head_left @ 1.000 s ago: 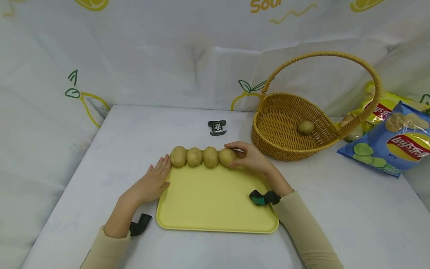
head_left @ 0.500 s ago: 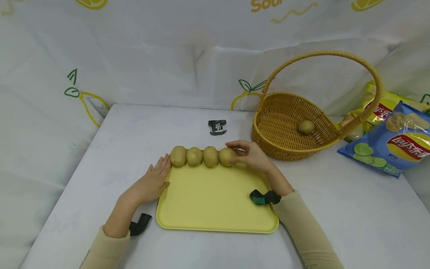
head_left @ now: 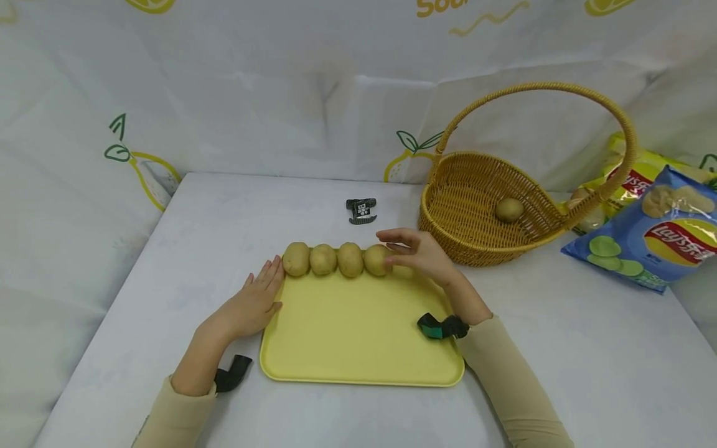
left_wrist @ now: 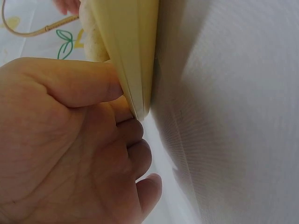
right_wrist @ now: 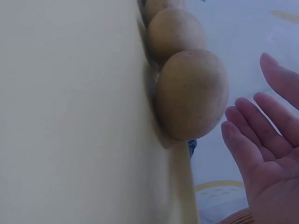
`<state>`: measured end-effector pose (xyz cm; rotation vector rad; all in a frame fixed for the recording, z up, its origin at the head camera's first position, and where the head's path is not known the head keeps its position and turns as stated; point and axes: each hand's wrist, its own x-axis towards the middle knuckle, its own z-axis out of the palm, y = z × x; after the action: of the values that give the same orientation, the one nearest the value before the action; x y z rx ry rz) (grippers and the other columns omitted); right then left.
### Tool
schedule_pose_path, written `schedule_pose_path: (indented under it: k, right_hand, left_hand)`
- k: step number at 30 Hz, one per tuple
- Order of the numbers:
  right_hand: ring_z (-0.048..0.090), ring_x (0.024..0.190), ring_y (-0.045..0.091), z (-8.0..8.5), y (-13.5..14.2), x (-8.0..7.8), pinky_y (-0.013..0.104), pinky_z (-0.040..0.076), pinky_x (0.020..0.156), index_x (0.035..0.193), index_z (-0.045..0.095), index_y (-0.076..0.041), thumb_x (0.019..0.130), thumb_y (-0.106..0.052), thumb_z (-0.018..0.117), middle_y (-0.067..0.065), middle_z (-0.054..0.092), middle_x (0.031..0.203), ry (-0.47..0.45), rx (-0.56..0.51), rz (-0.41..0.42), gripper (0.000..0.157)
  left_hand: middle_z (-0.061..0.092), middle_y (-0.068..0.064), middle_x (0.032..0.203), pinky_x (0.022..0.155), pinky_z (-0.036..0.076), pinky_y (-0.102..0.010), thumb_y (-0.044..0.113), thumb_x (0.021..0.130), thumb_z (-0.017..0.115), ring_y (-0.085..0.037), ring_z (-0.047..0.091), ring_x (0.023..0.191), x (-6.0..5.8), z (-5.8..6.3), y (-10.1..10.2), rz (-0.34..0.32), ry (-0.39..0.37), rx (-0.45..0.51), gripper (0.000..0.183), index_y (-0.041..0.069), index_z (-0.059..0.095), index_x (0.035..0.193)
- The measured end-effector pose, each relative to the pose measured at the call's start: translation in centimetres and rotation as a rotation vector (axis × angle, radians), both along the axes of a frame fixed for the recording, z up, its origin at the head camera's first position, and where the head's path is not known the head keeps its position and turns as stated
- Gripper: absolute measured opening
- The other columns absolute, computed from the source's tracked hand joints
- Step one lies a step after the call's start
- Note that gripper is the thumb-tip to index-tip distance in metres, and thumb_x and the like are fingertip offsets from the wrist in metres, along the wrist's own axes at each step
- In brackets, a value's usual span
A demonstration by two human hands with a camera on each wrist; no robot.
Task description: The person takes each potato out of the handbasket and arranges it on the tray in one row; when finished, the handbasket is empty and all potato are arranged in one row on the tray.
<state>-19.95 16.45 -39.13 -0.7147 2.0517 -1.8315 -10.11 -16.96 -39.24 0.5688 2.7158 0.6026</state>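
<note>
1. Since half a second ago the right hand (head_left: 421, 255) has lifted off the rightmost potato (head_left: 378, 259); its fingers, then laid on that potato, now hover just beside it, while the left hand (head_left: 254, 301) and the row have stayed put.
2. Head view: four pale brown potatoes lie side by side, touching, along the far edge of the yellow tray (head_left: 358, 336) on the white worktop (head_left: 571, 348). The left hand rests flat at the tray's near-left edge, fingers straight. Only this view shows the wicker basket (head_left: 476, 211) at the far right with one more potato (head_left: 509, 210) in it, the crisp bags (head_left: 652, 236) beyond it, and a small black clip (head_left: 361, 211) past the tray.
3. Left wrist view: close up, the left hand's (left_wrist: 70, 154) thumb lies on top of the tray's rim (left_wrist: 133, 56) and the other fingers (left_wrist: 135, 158) curl loosely beside it against the worktop; it grips nothing.
4. Right wrist view: the right hand's (right_wrist: 266, 158) fingers are straight and spread, apart from the rightmost potato (right_wrist: 192, 93) with a clear gap, holding nothing. The potato looks smooth, rounded and faintly speckled, seated against the tray's rim.
</note>
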Motion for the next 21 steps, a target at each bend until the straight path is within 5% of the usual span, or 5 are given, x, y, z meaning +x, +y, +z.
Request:
schedule_pose_path:
  k: [12, 21]
  right_hand:
    - [0.057, 0.114, 0.017, 4.2, 3.3, 0.2, 0.031, 0.047, 0.093, 0.122, 0.051, 0.017, 0.083, 0.012, 0.063, 0.016, 0.059, 0.125, 0.128, -0.077, -0.032, 0.041]
    - [0.057, 0.111, 0.021, 6.2, 7.2, -0.2, 0.025, 0.049, 0.088, 0.121, 0.058, 0.008, 0.086, 0.011, 0.059, 0.008, 0.061, 0.122, 0.164, -0.094, -0.108, 0.035]
  left_hand:
    - [-0.001, -0.027, 0.153, 0.108, 0.008, -0.061, 0.008, 0.098, 0.044, -0.040, 0.001, 0.141, 0.1, 0.2, 0.0, 0.007, -0.018, 0.002, 0.062, -0.013, 0.010, 0.145]
    - [0.000, -0.027, 0.153, 0.108, 0.008, -0.061, 0.008, 0.098, 0.044, -0.040, 0.001, 0.141, 0.2, 0.4, 0.1, 0.006, -0.027, 0.015, 0.061, -0.013, 0.011, 0.145]
